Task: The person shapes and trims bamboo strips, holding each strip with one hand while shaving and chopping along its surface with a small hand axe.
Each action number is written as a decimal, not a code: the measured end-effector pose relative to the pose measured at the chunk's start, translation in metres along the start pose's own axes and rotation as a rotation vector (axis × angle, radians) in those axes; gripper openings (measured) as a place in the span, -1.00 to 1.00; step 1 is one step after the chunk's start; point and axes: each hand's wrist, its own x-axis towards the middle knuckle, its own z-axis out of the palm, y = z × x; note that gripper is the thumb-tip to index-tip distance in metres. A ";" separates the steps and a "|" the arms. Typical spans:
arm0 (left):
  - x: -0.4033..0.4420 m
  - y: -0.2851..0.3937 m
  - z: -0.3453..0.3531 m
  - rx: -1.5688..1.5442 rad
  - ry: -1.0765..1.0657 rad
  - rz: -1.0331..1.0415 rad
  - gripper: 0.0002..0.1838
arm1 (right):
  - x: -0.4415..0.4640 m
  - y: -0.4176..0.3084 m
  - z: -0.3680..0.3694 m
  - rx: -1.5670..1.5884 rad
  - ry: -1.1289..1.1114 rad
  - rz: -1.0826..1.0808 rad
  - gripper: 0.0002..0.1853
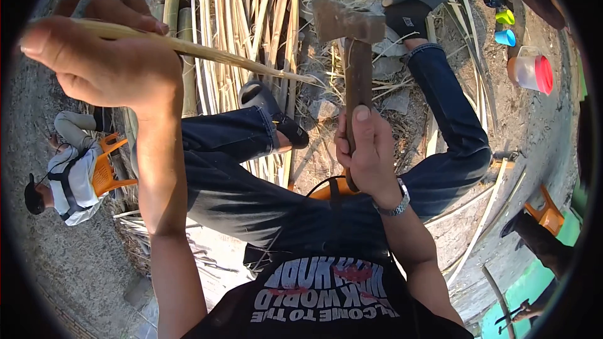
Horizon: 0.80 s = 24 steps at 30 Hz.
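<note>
My left hand (119, 63), raised at the upper left, is closed around one end of a split bamboo strip (232, 58). The strip slants down to the right, its far tip near the ground between my feet. My right hand (369, 144) grips the wooden handle of a hatchet (348, 22), thumb laid along the handle. Its rusty metal head points away from me and stands apart from the strip. Beyond my left knee lies a pile of long split bamboo strips (248, 6).
My legs are spread on either side of ground strewn with shavings. Thicker bamboo poles (173, 0) lie left of the pile. A person (75, 179) sits on an orange chair (110, 172) at left. A pink-lidded bucket (531, 72) and a blue cup (505, 38) stand at right, near other people.
</note>
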 end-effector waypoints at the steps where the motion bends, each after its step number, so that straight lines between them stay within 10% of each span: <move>1: 0.002 -0.003 0.000 0.035 0.019 0.007 -0.22 | -0.007 -0.010 0.008 0.100 0.009 -0.194 -0.47; 4: 0.004 -0.005 0.001 0.069 0.023 0.028 -0.22 | -0.008 0.017 0.014 -0.227 -0.066 -0.298 -0.45; 8: 0.000 0.000 -0.004 0.101 0.077 -0.036 -0.21 | 0.024 0.079 -0.018 -0.205 -0.001 0.439 -0.43; 13: 0.005 -0.003 -0.001 0.109 0.035 -0.037 -0.27 | -0.015 -0.012 0.006 0.100 -0.057 -0.048 -0.44; 17: 0.007 -0.015 -0.017 -0.036 0.011 -0.139 -0.18 | 0.006 0.058 0.006 -0.401 -0.132 0.029 -0.44; 20: 0.009 -0.026 -0.031 -0.014 0.025 -0.130 -0.18 | 0.008 0.036 -0.006 -0.117 -0.132 0.233 -0.43; 24: 0.008 -0.017 -0.022 0.078 -0.059 -0.034 -0.25 | -0.015 0.009 0.016 0.067 -0.059 -0.186 -0.41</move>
